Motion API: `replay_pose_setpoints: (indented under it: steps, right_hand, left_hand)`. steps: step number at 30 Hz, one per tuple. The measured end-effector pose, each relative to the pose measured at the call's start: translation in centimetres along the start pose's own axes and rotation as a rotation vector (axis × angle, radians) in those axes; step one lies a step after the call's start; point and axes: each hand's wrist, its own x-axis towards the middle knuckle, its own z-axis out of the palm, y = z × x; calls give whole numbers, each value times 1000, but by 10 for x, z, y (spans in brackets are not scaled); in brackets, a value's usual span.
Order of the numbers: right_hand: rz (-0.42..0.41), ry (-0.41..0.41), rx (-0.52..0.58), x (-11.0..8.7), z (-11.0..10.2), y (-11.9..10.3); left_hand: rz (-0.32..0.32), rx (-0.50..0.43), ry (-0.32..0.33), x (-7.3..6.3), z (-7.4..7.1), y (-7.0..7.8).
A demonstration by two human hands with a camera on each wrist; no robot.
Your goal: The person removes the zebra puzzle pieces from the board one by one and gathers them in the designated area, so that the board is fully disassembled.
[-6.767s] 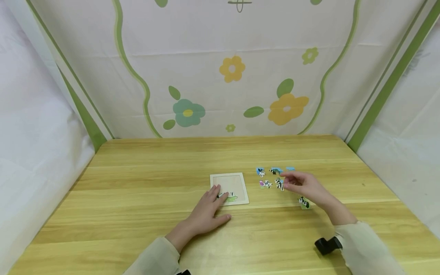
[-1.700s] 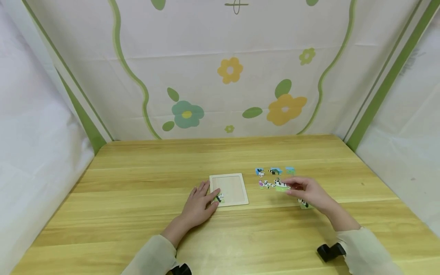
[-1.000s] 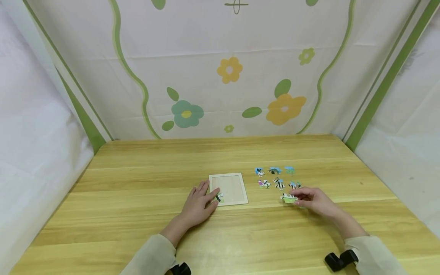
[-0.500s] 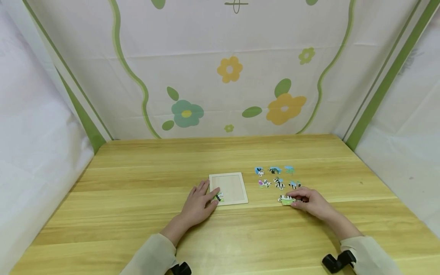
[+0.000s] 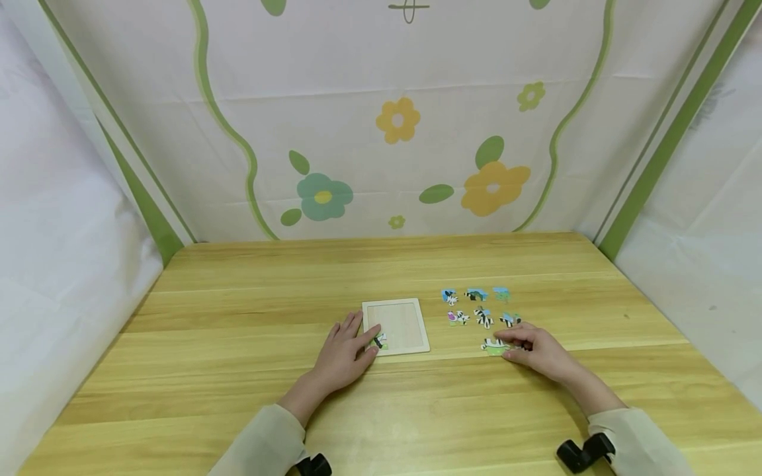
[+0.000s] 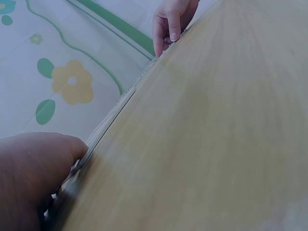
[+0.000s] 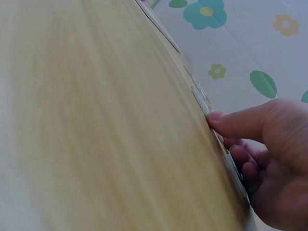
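Note:
My left hand [image 5: 339, 357] lies with fingers extended on the left side of a square wooden puzzle tray [image 5: 395, 302]. Its index fingertip is at a green, black and white puzzle piece [image 5: 380, 342] in the tray's near left corner. To the right of the tray, my right hand [image 5: 544, 354] pinches the right end of a zebra-striped, green-edged puzzle piece [image 5: 493, 346], low at the tabletop. In the right wrist view the thumb of the right hand [image 7: 284, 149] presses the piece's edge, and another flat piece [image 7: 235, 173] sits beside the curled fingers.
Two rows of loose pieces lie behind the right hand: a blue-topped row with a blue-green piece [image 5: 501, 293], and a nearer row with a pink-marked piece [image 5: 458, 318] and a striped piece [image 5: 483, 318]. A flowered cloth [image 5: 357, 132] hangs behind the wooden table [image 5: 238, 330].
A green-edged piece that lay in the tray earliest is gone from there. My right hand has brought the zebra piece nearer, then slightly left and down to the tabletop. The left hand has shifted left.

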Motion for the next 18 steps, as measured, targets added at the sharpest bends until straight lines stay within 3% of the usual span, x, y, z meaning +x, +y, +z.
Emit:
replay_pose_setpoints:
  steps: [8,18]
  right_hand:
    - [91,8,116,1,-3,-4]
    - [117,22,96,4,-6,-8]
  left_hand:
    - [-4,-3,1,0,-1,1]
    - [-14,-2,-2,0,-1,1]
